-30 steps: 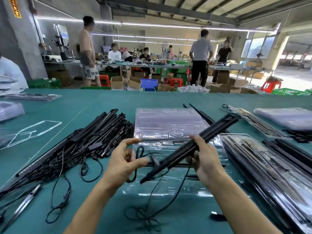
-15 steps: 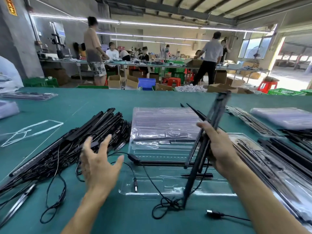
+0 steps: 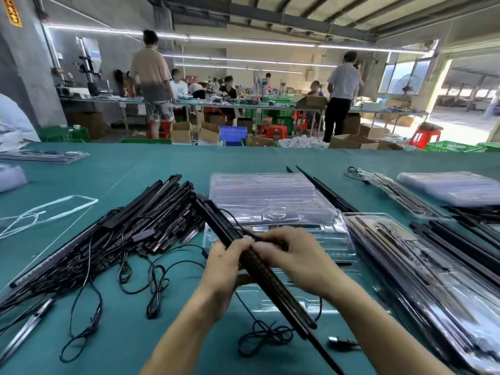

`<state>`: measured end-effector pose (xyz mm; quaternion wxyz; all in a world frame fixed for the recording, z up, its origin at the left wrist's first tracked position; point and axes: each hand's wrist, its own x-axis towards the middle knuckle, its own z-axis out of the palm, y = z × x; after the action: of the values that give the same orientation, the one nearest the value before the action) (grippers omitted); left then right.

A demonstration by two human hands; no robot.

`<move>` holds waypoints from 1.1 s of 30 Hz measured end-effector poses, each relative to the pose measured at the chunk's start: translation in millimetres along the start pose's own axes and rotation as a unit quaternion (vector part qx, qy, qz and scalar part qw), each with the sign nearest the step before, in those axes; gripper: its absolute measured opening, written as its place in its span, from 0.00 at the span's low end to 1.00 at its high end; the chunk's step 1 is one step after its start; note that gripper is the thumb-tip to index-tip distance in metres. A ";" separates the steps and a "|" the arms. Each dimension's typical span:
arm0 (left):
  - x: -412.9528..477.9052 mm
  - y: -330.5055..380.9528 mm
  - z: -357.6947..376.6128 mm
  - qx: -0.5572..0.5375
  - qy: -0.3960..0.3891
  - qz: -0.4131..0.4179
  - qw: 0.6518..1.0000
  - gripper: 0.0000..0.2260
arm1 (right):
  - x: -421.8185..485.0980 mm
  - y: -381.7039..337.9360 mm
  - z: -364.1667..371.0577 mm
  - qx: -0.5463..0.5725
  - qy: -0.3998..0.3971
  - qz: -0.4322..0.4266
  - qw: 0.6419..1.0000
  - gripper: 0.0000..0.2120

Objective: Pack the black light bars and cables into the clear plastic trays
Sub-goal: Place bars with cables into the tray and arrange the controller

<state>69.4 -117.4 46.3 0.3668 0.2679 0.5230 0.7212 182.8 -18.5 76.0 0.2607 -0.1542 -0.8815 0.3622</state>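
The left grip (image 3: 226,266) is curled round a small bundle of black light bars (image 3: 281,293), fingers over the top and thumb beneath. The right grip (image 3: 296,262) pinches the same bundle from the other side, its fingertips meeting the left ones on the bars. The bundle runs slantwise through both grips: its far end points up and left toward the loose pile, its near end comes down and right past the right wrist. It is held above an open clear plastic tray (image 3: 339,239) that lies flat on the desk (image 3: 162,163).

A thin black cable (image 3: 266,337) hangs from the bundle and lies in a loose tangle on the desk below the hands, with a black plug (image 3: 343,343) just beside it.

Left of the hands is a heap of light bars (image 3: 151,220) with their cables tangled together. Beyond the open tray sits a stack of empty trays (image 3: 259,190). To the right lie filled trays (image 3: 433,280) holding bars.

The desk is covered in teal-green. Behind it is a workshop with people at long tables (image 3: 243,104), cardboard boxes (image 3: 351,142), red stools (image 3: 424,136) and tube lights overhead.
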 end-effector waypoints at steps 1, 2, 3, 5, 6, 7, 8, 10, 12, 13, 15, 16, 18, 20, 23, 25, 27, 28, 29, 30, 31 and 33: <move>-1.3 -1.7 -2.4 -0.007 -0.002 -0.005 1.000 0.08 | 1.2 4.0 -5.8 -0.008 0.029 0.028 0.999 0.07; -2.8 -3.7 -3.8 -0.015 -0.008 -0.010 1.000 0.07 | 2.0 7.8 -11.8 -0.015 0.059 0.047 0.997 0.08; -4.0 -5.7 -4.3 -0.019 -0.016 -0.015 1.000 0.07 | 2.8 9.1 -16.7 -0.014 0.079 0.054 0.995 0.07; -4.4 -10.1 -2.9 -0.021 -0.018 -0.016 0.999 0.07 | 4.5 6.4 -21.2 0.001 0.104 0.051 0.993 0.07; -3.8 -12.2 -1.8 -0.024 -0.008 -0.012 1.000 0.07 | 6.0 3.9 -22.0 0.014 0.120 0.047 0.992 0.06; -3.0 -13.9 -0.8 -0.031 0.009 -0.009 0.999 0.06 | 7.2 1.8 -23.1 0.027 0.137 0.043 0.989 0.05; -2.3 -14.7 -0.4 -0.040 0.031 -0.005 0.999 0.06 | 7.9 -0.1 -24.2 0.039 0.150 0.039 0.987 0.05; 0.1 -15.7 -1.2 -0.058 0.079 0.002 0.995 0.07 | 6.4 -4.1 -27.9 0.064 0.143 0.036 0.987 0.04; 2.9 -16.7 -3.2 -0.069 0.116 0.012 0.991 0.09 | 3.3 -5.7 -33.0 0.106 0.097 0.047 0.989 0.01; 4.2 -17.1 -4.1 -0.079 0.125 0.019 0.989 0.09 | 1.4 -5.3 -35.4 0.118 0.069 0.057 0.989 0.01; 7.8 -17.1 -7.6 -0.129 0.136 0.030 0.982 0.09 | -2.6 -2.1 -40.3 0.091 0.015 0.086 0.992 0.03; 10.0 -15.3 -10.6 -0.171 0.139 0.028 0.975 0.09 | -4.6 -0.7 -43.0 0.057 -0.017 0.100 0.993 0.04; 15.1 -9.3 -18.1 -0.269 0.140 0.022 0.953 0.12 | -8.8 1.7 -48.3 0.006 -0.081 0.128 0.988 0.06; 18.8 -1.6 -26.0 -0.349 0.148 0.013 0.925 0.14 | -12.0 4.4 -53.2 -0.004 -0.118 0.138 0.983 0.05; 20.6 10.9 -34.8 -0.436 0.156 0.001 0.886 0.13 | -16.2 8.8 -56.9 -0.086 -0.142 0.144 0.976 0.05; 20.6 17.6 -42.3 -0.462 0.159 0.017 0.872 0.07 | -20.4 13.7 -56.9 -0.170 -0.179 0.169 0.954 0.10; 21.3 21.0 -49.1 -0.464 0.164 0.037 0.870 0.05 | -25.5 20.8 -54.4 -0.262 -0.202 0.191 0.924 0.18; 21.9 20.9 -51.3 -0.457 0.168 0.040 0.873 0.07 | -28.0 22.5 -51.6 -0.299 -0.202 0.195 0.912 0.22; 22.6 19.9 -52.2 -0.447 0.175 0.039 0.876 0.09 | -30.1 22.0 -47.9 -0.327 -0.205 0.198 0.901 0.26; 22.9 18.6 -52.3 -0.435 0.184 0.036 0.881 0.11 | -31.0 21.5 -43.6 -0.351 -0.215 0.201 0.889 0.29; 23.3 17.2 -51.7 -0.426 0.192 0.033 0.884 0.12 | -31.2 20.9 -39.3 -0.365 -0.235 0.207 0.877 0.32; 24.0 13.8 -51.4 -0.426 0.197 0.029 0.883 0.13 | -32.6 20.4 -30.9 -0.378 -0.285 0.228 0.851 0.30</move>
<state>12.3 -129.2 43.5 0.3142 -0.0466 0.2190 0.9226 228.7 -2.1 68.6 -0.1702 -0.3277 -0.9260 0.0780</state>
